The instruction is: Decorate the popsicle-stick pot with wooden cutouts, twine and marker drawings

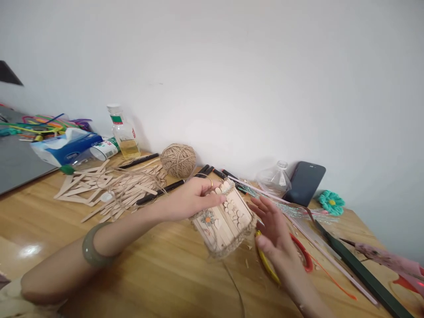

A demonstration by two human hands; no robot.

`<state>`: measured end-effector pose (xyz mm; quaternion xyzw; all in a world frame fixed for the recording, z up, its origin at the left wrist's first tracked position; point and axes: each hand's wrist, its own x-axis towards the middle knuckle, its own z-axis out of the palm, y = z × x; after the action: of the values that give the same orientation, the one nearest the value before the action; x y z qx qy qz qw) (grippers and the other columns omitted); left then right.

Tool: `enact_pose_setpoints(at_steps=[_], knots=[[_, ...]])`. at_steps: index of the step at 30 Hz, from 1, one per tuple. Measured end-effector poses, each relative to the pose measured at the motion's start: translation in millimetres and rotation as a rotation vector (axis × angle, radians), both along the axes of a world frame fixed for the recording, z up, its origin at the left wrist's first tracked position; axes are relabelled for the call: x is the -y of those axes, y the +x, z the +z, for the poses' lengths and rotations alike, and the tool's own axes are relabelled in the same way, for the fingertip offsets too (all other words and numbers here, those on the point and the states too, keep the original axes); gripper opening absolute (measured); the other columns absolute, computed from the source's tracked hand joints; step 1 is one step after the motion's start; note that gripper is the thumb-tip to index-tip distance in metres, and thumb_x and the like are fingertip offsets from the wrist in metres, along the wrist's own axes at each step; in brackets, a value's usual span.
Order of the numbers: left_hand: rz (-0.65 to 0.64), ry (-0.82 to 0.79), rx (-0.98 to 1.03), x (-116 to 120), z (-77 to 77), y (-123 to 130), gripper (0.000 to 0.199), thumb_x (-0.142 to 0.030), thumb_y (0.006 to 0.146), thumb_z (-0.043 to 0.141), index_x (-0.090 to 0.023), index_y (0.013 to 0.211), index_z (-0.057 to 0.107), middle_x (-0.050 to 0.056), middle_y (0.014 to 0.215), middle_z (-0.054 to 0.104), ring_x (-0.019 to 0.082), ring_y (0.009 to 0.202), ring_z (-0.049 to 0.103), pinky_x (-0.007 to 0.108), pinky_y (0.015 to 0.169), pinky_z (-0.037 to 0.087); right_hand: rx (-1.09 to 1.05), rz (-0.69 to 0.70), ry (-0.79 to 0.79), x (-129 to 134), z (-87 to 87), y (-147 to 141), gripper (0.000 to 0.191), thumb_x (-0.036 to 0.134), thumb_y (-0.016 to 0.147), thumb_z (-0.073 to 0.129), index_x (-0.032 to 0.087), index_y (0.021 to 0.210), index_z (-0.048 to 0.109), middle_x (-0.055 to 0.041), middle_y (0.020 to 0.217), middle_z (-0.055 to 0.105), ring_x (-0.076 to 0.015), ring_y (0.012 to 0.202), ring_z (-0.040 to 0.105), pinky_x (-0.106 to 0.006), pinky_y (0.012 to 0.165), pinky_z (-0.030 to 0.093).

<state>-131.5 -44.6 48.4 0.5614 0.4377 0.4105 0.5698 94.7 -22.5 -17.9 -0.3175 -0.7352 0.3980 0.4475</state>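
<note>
The left hand (190,198) grips the decorated stick panel (222,233) above the bench (159,274); the right hand (274,236) is unclenched and holds nothing, just beside the panel's edge, over the scissors (267,266). The step appears to be handling the trimmed panel; the next move likely calls for a light grip. Lettering on the tissue pack (73,149) and bottle (128,134) is illegible.

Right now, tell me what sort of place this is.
Probably a craft table by a wall: wooden sticks lie heaped near a ball of twine, and the left hand holds a flower-decorated wooden piece.
</note>
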Motion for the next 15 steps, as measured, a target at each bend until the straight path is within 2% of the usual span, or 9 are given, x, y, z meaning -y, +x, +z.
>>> enact_pose_setpoints(at_steps=[2,4,8,12,13,15], knots=[[-0.045,0.013,-0.042,0.6,1.6,-0.9,0.019,-0.033,0.08,0.059,-0.015,0.083,0.065,0.001,0.075,0.066,0.014,0.063,0.06,0.022,0.059,0.046,0.166,0.044,0.072,7.4,-2.8,-3.4,0.079,0.056,0.079,0.057,0.027,0.142,0.021,-0.0161,0.148,0.028,-0.0312,0.134,0.032,-0.053,0.101,0.039],[-0.091,0.026,-0.094,1.2,2.7,-1.8,0.02,-0.034,0.08,0.059,-0.015,0.084,0.066,0.002,0.075,0.065,0.014,0.064,0.059,0.022,0.059,0.044,0.293,0.022,0.191,12.8,-2.6,-6.3,0.089,0.055,0.075,0.063,0.025,0.143,0.015,-0.0181,0.15,0.02,-0.0337,0.138,0.021,-0.058,0.105,0.029],[-0.204,0.073,-0.178,2.2,4.2,-4.5,0.023,-0.036,0.081,0.057,-0.015,0.085,0.066,0.0,0.073,0.063,0.013,0.063,0.055,0.022,0.058,0.041,0.379,0.016,0.432,17.3,1.9,-10.9,0.094,0.046,0.071,0.071,0.021,0.142,0.014,-0.0218,0.148,0.02,-0.0345,0.138,0.02,-0.059,0.104,0.031],[-0.342,0.196,-0.317,4.8,6.2,-4.9,0.029,-0.04,0.082,0.056,-0.014,0.077,0.067,-0.003,0.062,0.057,0.01,0.054,0.047,0.02,0.05,0.034,0.451,0.116,0.626,22.1,5.8,-14.8,0.099,0.039,0.07,0.073,0.017,0.143,0.01,-0.0252,0.149,0.01,-0.0376,0.139,0.012,-0.061,0.102,0.031],[-0.344,0.225,-0.349,5.3,6.2,-4.3,0.031,-0.042,0.081,0.057,-0.014,0.074,0.068,-0.003,0.058,0.055,0.009,0.051,0.045,0.02,0.048,0.032,0.467,0.146,0.646,23.7,6.3,-15.9,0.098,0.037,0.071,0.073,0.017,0.143,0.009,-0.0254,0.149,0.011,-0.0377,0.139,0.013,-0.061,0.102,0.031],[-0.246,0.267,-0.36,5.7,4.4,-3.3,0.03,-0.043,0.077,0.062,-0.014,0.073,0.07,-0.003,0.055,0.056,0.01,0.049,0.046,0.02,0.046,0.032,0.472,0.176,0.656,26.6,6.9,-18.0,0.095,0.033,0.073,0.071,0.017,0.143,0.009,-0.0246,0.145,0.019,-0.0365,0.136,0.021,-0.059,0.101,0.034]])
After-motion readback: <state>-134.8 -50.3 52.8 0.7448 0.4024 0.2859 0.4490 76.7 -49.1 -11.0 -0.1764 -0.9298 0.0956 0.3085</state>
